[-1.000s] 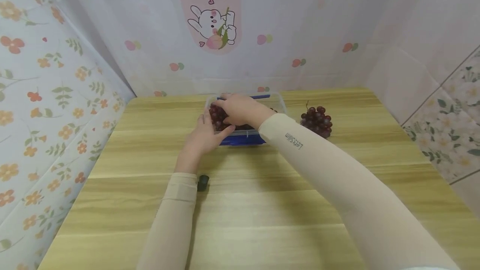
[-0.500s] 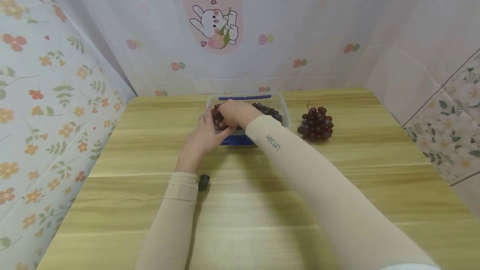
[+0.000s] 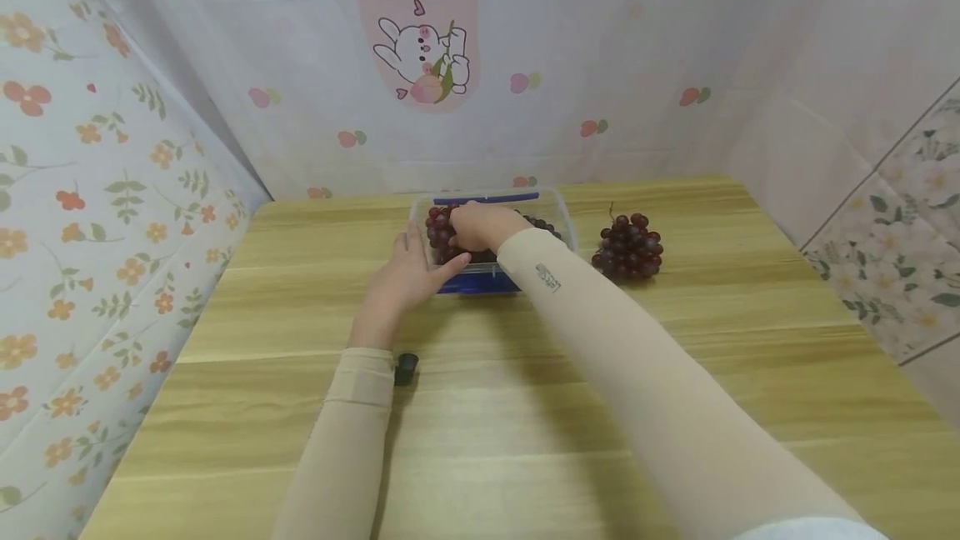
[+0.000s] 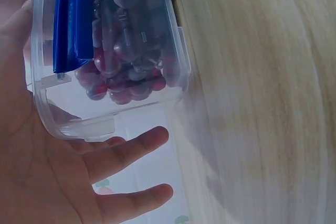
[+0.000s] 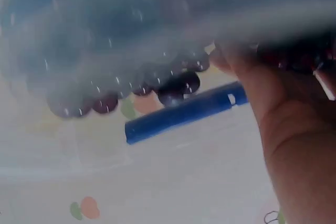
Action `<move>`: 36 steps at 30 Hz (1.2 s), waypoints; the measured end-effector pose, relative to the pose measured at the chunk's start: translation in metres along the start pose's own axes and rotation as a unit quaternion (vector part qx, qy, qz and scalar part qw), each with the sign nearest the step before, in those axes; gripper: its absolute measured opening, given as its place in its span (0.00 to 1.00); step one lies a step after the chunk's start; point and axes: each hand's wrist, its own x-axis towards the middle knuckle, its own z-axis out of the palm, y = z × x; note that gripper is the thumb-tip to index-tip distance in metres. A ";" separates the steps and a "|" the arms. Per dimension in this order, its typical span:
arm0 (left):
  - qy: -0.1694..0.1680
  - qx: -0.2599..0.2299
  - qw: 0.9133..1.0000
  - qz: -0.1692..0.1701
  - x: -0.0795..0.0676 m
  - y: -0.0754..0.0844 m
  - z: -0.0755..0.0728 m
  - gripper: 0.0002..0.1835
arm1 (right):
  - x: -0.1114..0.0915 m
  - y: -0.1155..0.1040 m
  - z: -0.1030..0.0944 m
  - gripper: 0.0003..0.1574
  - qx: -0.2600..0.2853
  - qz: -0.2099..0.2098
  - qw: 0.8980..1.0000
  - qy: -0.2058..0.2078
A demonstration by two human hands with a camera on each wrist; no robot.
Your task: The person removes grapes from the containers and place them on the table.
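My left hand (image 3: 405, 273) rests at the left end of a clear plastic food container (image 3: 566, 223) with blue clips. Its thumb lies along the front rim and its fingers reach straight past the end wall, spread apart in the left wrist view. My right hand (image 3: 483, 225) is inside the container, fingers bent down around a bunch of red grapes (image 3: 437, 227); its fingertips are hidden among them. The right wrist view shows red grapes (image 5: 283, 56) between the fingers of that hand. Darker grapes (image 3: 542, 225) lie in the container's right part, partly behind my right wrist.
Another bunch of red grapes (image 3: 628, 248) lies on the wooden table (image 3: 525, 440), right of the container. A small dark green object (image 3: 406, 368) sits beside my left sleeve. A patterned cloth (image 3: 600, 40) hangs behind the table's back edge.
My right hand first lay spread over the grapes toward the back left, then drew in and curled down into the container. My left hand stays at the container's end.
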 end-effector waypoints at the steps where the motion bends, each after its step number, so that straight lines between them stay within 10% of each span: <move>1: 0.001 0.002 1.000 0.001 0.000 0.001 0.000 0.71 | 0.000 0.001 0.001 0.23 0.005 0.003 1.000 0.004; 36: -0.009 0.005 1.000 -0.001 -0.001 0.002 0.001 0.70 | -0.001 0.006 0.004 0.22 0.075 -0.021 0.993 0.084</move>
